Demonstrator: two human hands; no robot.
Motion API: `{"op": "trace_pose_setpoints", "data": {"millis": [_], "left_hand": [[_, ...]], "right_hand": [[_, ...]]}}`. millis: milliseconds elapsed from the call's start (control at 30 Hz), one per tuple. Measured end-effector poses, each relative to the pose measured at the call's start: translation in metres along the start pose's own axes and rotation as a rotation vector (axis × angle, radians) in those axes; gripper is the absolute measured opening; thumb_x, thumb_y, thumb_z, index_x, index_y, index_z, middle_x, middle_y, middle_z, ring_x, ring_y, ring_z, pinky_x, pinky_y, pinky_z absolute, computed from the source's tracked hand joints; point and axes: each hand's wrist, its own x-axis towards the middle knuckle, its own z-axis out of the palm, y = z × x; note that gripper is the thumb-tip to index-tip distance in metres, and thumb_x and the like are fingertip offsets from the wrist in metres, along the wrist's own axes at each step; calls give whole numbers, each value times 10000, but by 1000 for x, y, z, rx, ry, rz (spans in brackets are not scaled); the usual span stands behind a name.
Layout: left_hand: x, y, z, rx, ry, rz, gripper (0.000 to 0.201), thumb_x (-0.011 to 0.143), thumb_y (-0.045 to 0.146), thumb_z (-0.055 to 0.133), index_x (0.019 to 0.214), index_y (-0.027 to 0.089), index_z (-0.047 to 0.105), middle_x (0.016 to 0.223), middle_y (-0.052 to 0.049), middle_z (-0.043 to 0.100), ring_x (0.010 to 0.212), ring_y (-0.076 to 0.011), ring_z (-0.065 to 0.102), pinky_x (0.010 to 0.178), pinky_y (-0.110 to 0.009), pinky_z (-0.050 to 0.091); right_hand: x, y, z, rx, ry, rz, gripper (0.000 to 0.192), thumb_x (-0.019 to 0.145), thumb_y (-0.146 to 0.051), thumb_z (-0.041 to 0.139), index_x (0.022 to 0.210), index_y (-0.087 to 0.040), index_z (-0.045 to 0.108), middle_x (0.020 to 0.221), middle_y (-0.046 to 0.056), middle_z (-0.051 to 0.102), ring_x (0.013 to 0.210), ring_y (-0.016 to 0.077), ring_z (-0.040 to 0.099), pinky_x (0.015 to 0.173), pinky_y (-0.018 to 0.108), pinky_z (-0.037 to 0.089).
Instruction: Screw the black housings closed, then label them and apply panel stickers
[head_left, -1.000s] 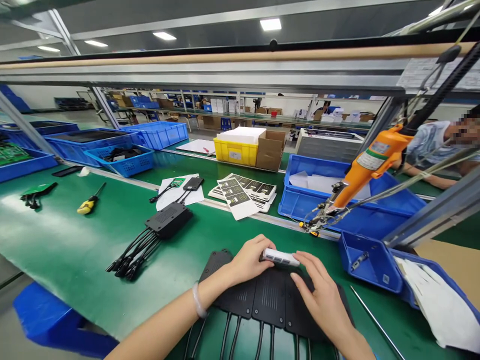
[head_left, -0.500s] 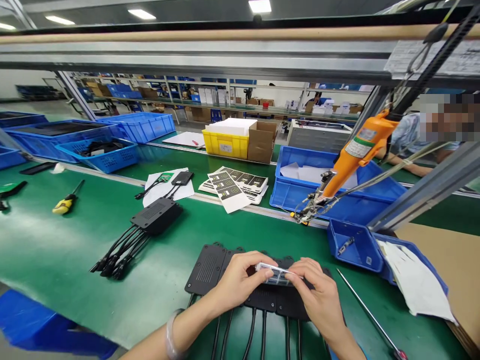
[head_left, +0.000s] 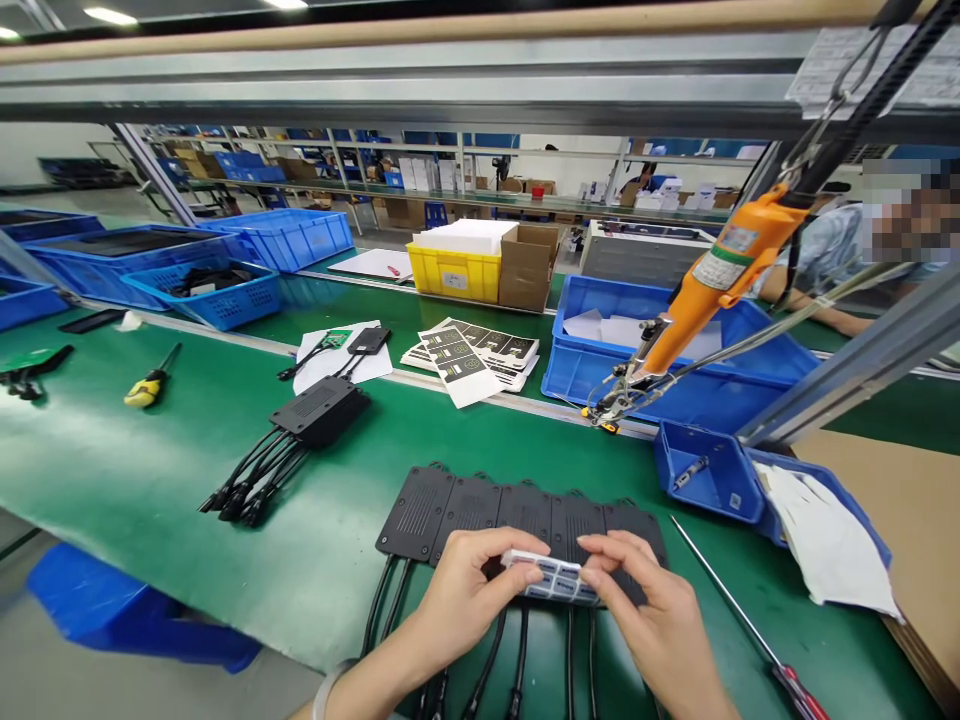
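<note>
While both forearms reach in from the bottom edge of the head view, the left hand (head_left: 463, 590) and the right hand (head_left: 651, 615) meet over a row of flat black ribbed plastic boxes (head_left: 517, 515) that lie side by side on the green belt mat (head_left: 135, 480), each with a black cable running toward the person. Between the two hands sits a small white strip of printed labels (head_left: 553, 578), held level just above the near edge of the boxes. On the left, thumb and forefinger pinch the strip's left end, the other fingers curled under, the wrist bent slightly inward and ringed by a pale bangle. On the right, thumb and forefinger grasp the strip's right end, palm turned down, knuckles raised.

Farther left on the mat rests a thicker black box with a bundle of black cables (head_left: 300, 435), and well beyond it a yellow-handled screwdriver (head_left: 150, 380). Right of the hands a long thin red-handled screwdriver (head_left: 750, 625) lies slantwise, near a small blue plastic bin (head_left: 705, 475). Above it an orange electric screwdriver (head_left: 705, 290) hangs tilted from the overhead rail. A stack of black-and-white printed cards (head_left: 472, 358) lies behind the belt's edge.
</note>
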Motion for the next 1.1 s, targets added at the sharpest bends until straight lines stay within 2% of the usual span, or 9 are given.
{"op": "trace_pose_setpoints", "data": {"millis": [167,300,367,433,600,767,900,1000,1100], "left_hand": [[-11,4,1,87,-9,6,130,851,287,685,934,245,775,868,7,762,759,-151,660,738,-215,469],[-18,1,5,62,-6,-78,157,857,332,668,926,216,746,743,12,702,662,-131,593,611,-199,425],[-20,-2,8,-3,0,-125,177,855,347,663,902,185,717,678,15,650,616,-121,550,567,-195,397],[-21,-4,12,-63,-5,-142,190,855,355,661,873,168,695,670,14,629,611,-116,535,566,-194,391],[-26,-5,20,-81,-5,-114,248,866,387,653,792,157,710,705,-18,670,656,-135,559,620,-213,418],[-30,-4,24,-75,-6,-120,307,898,420,612,813,154,739,699,-24,677,647,-133,554,606,-213,405],[-34,-4,25,-183,-45,-156,340,896,457,610,934,154,759,803,-54,725,702,-155,604,618,-217,436],[-35,-8,27,-239,-40,-191,350,872,463,644,969,148,758,854,-73,739,733,-168,623,653,-230,457],[-34,-11,29,-332,-43,-226,374,854,484,666,962,135,747,818,-71,725,693,-153,599,645,-231,441]], "right_hand": [[-4,-8,-4,-83,-21,-176,87,878,-156,623,907,-231,589,792,-41,681,722,119,651,925,353,446],[-10,-14,-6,-202,24,-295,157,823,-82,642,900,-214,606,838,18,666,798,162,642,950,429,411],[-12,-17,-7,-159,11,-321,159,814,-67,626,865,-214,597,817,21,642,795,160,628,956,432,418],[-14,-21,-6,-58,-5,-289,144,838,-78,596,865,-219,582,794,13,629,786,147,619,933,394,453],[-16,-24,3,-48,-3,-157,255,902,-201,593,1156,-207,569,860,23,686,808,149,645,762,297,538],[-23,-23,7,10,-4,-6,138,947,-253,538,1079,-226,566,696,-29,643,663,113,635,609,215,529],[-26,-19,7,-40,16,-11,180,946,-269,546,1119,-227,570,741,-32,698,739,121,677,691,233,544],[-27,-17,7,-98,60,-107,233,922,-196,572,1154,-205,566,798,-17,719,753,127,682,818,301,525],[-29,-19,6,-147,33,-232,303,859,-63,601,1137,-180,579,812,0,711,726,133,667,878,375,487]]}}
